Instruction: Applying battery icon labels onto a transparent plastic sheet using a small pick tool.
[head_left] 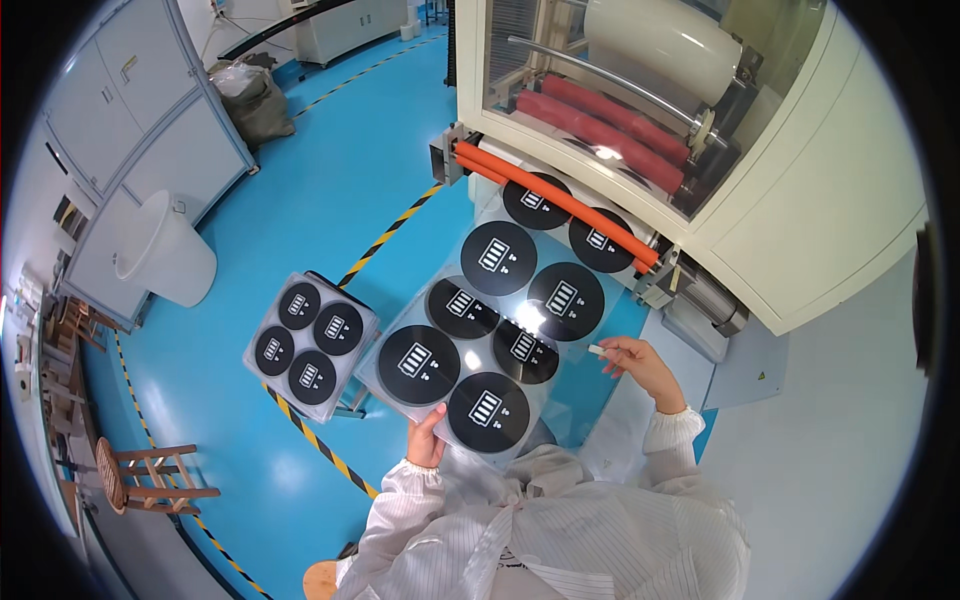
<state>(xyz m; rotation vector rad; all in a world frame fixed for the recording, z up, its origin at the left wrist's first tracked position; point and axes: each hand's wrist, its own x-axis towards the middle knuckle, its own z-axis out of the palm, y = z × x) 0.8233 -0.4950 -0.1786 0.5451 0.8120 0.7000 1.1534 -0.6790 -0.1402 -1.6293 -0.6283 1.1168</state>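
A clear plastic film (480, 340) with several black discs printed with white battery-like icons runs out of the machine toward me. My left hand (427, 438) pinches its near edge, thumb on top, between two discs; the fingers below are partly hidden. To the film's right, my right hand (642, 368) is closed on a small off-white piece (597, 350), too small to name, between thumb and fingertips. This hand is apart from the film's right edge. A stack of cut film sheets (345, 368) with the same black discs lies on a small stand to the left.
Ahead is the cream machine (800, 240), with orange rollers (555, 205) across its outlet and red rollers behind a window. Left stand a white bin (170, 250), a wooden stool (150, 478) and grey cabinets (130, 90). Yellow-black tape (325, 450) crosses the blue floor.
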